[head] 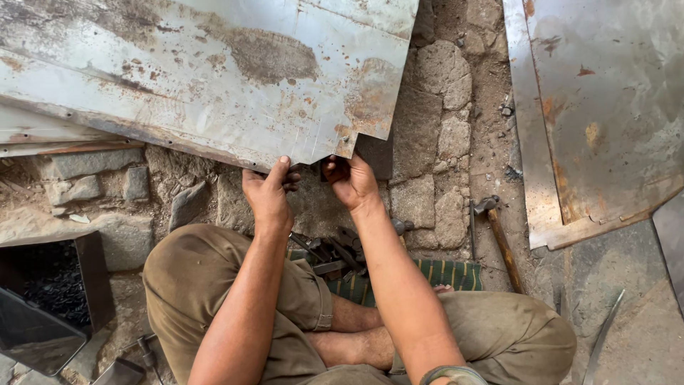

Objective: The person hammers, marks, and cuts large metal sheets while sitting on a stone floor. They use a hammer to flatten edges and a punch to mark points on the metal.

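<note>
Rusty metal sheet (214, 71) lying tilted over stone floor (434, 142), near edge gripped by left hand (267, 192) and right hand (350, 180), both clenched on it. Positioning step, seemingly; steady alignment needed next. Hammer (499, 235) and second sheet (605, 107) lying to the right.
</note>
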